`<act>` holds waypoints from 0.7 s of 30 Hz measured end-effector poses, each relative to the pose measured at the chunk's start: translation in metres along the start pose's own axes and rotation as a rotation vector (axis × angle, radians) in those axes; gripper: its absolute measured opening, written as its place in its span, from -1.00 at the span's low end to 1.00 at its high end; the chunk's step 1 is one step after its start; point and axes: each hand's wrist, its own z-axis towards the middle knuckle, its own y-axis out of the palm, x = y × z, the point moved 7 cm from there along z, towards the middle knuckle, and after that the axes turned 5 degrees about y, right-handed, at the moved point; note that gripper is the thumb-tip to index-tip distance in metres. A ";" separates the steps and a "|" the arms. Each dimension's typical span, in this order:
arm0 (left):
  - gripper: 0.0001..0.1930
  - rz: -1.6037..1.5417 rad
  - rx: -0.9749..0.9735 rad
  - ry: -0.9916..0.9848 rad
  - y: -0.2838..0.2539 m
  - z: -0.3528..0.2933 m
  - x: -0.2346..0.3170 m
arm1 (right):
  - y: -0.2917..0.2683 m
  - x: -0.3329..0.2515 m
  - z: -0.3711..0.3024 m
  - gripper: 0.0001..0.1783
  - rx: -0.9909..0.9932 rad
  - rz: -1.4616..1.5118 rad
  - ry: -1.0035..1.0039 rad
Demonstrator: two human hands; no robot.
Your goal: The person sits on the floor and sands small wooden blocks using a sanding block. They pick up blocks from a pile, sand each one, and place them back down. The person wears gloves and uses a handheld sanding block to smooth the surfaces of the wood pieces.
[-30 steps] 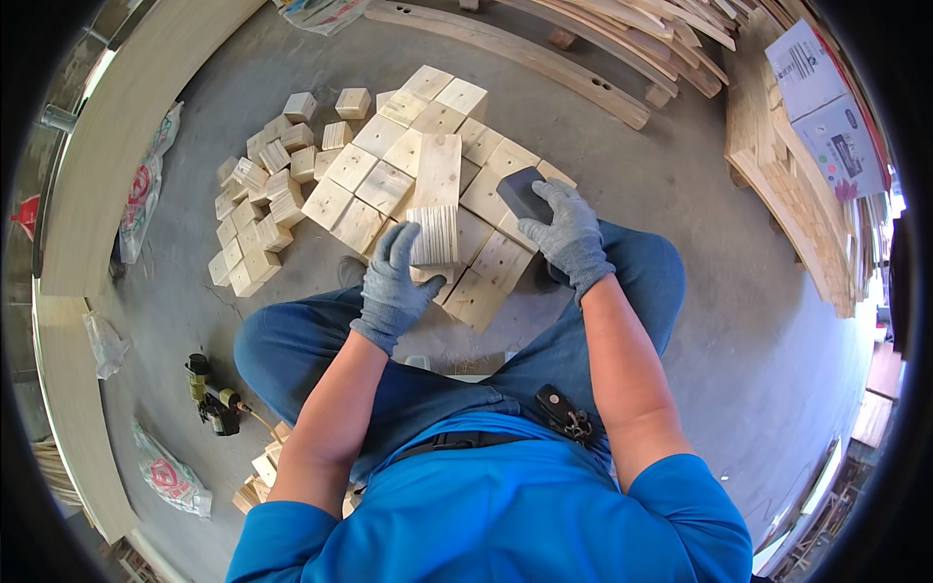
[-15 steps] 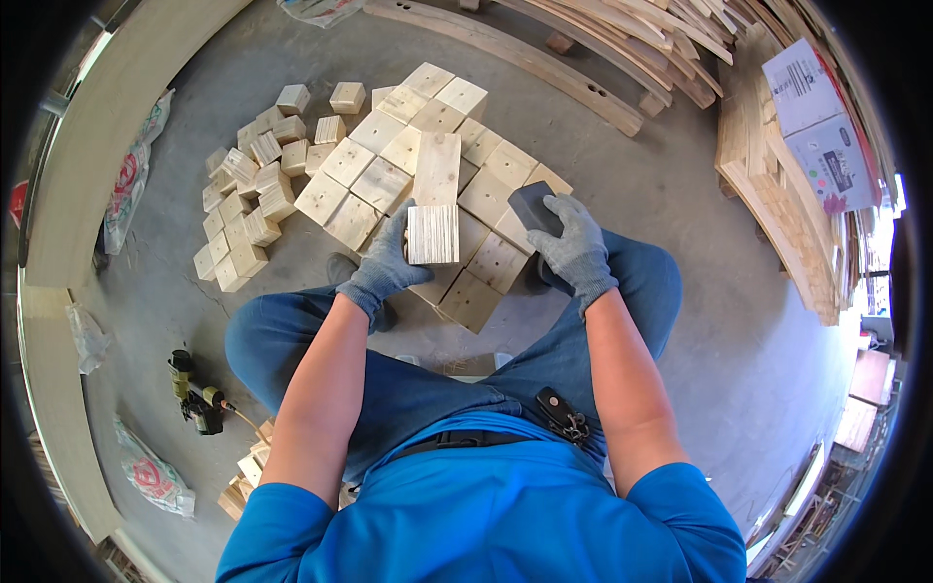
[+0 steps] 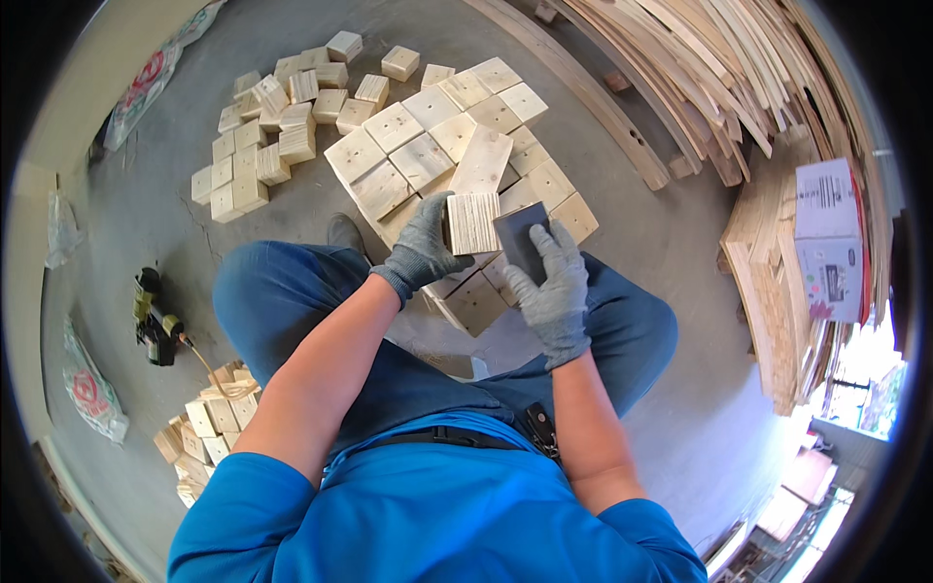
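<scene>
My left hand (image 3: 420, 248), in a grey glove, grips a long pale wooden block (image 3: 479, 189) by its near end, end grain facing me. My right hand (image 3: 552, 291), also gloved, presses a dark sanding pad (image 3: 515, 241) against the block's right side. Both hands are above my knees, over a spread of square wooden blocks (image 3: 418, 155) lying on the concrete floor.
A heap of smaller wooden cubes (image 3: 262, 136) lies at the far left. Curved wooden slats (image 3: 719, 87) and a cardboard box (image 3: 826, 238) on stacked boards are at the right. A dark power tool (image 3: 154, 316) and more cubes (image 3: 199, 432) lie by my left side.
My right hand moved in from the right with the pad and now lies against the block's side. The left hand lifted the block closer to me.
</scene>
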 end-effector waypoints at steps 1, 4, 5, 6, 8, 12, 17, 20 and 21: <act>0.12 -0.028 0.000 -0.018 0.000 0.000 -0.002 | 0.003 -0.013 -0.003 -0.24 -0.028 -0.036 -0.014; 0.10 -0.163 -0.002 -0.096 0.000 0.000 0.004 | 0.018 -0.037 -0.014 -0.20 -0.136 -0.140 -0.091; 0.10 -0.092 0.015 -0.079 -0.003 -0.001 0.008 | 0.024 -0.038 -0.017 -0.20 -0.153 -0.173 -0.105; 0.09 -0.020 0.034 -0.060 -0.005 -0.002 0.009 | 0.029 -0.039 -0.019 -0.20 -0.167 -0.207 -0.123; 0.09 0.069 0.069 0.004 -0.008 -0.005 0.010 | 0.036 -0.039 -0.018 -0.21 -0.178 -0.263 -0.144; 0.17 0.144 0.009 -0.040 -0.006 0.000 0.016 | 0.048 -0.029 0.012 -0.24 -0.119 -0.285 -0.127; 0.09 0.126 0.002 -0.078 -0.007 0.000 0.016 | 0.069 -0.025 0.092 -0.30 -0.130 -0.319 -0.012; 0.07 0.110 0.019 -0.021 -0.006 0.002 0.015 | 0.075 -0.019 0.108 -0.31 -0.145 -0.308 0.026; 0.06 0.102 0.027 -0.017 -0.007 0.002 0.014 | 0.076 -0.021 0.110 -0.31 -0.153 -0.303 0.026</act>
